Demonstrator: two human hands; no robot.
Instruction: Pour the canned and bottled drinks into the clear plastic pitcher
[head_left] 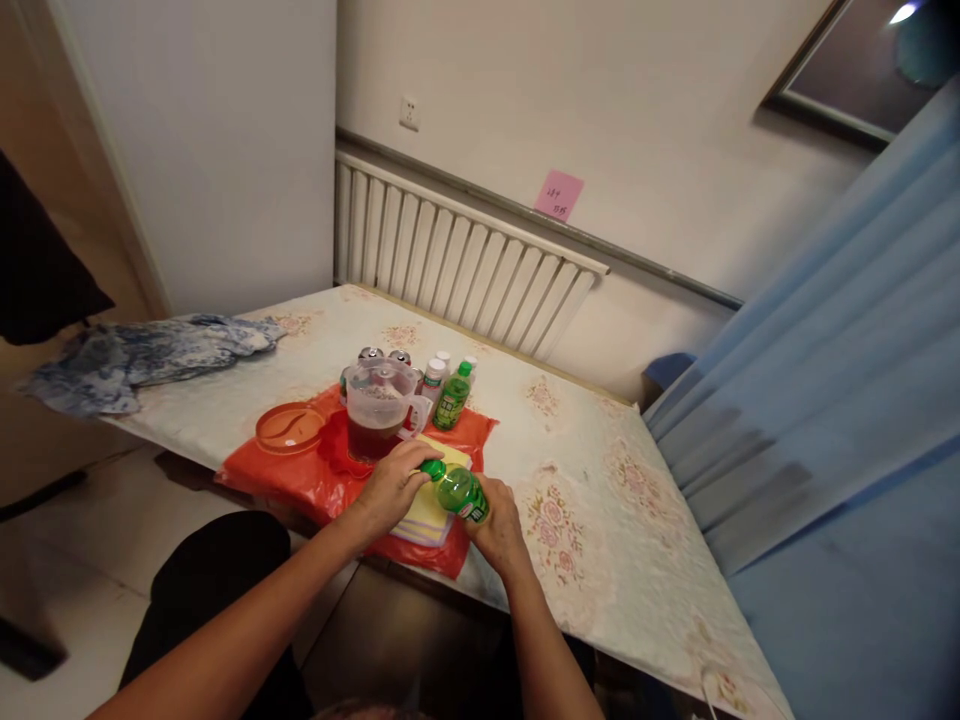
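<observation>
My right hand (496, 520) is wrapped round the body of a green plastic drink bottle (459, 490), which is tilted with its neck toward the left. The fingers of my left hand (391, 488) pinch the bottle's green cap (433, 468); whether the cap is loose from the neck I cannot tell. Under the bottle lies a folded yellow cloth (421, 522). Just beyond my left hand stands a clear plastic pitcher (381, 405) with brown liquid in its lower part. A second green bottle (453, 398) stands upright, capped, to the right of the pitcher.
A red plastic sheet (277, 478) covers part of the flowered tablecloth (555, 430). On it lies an orange lid (289, 428). Cans (400, 356) and white-capped bottles (434, 378) stand behind the pitcher. A bunched blue-white cloth (172, 355) lies at the left end; a curtain (810, 330) hangs right.
</observation>
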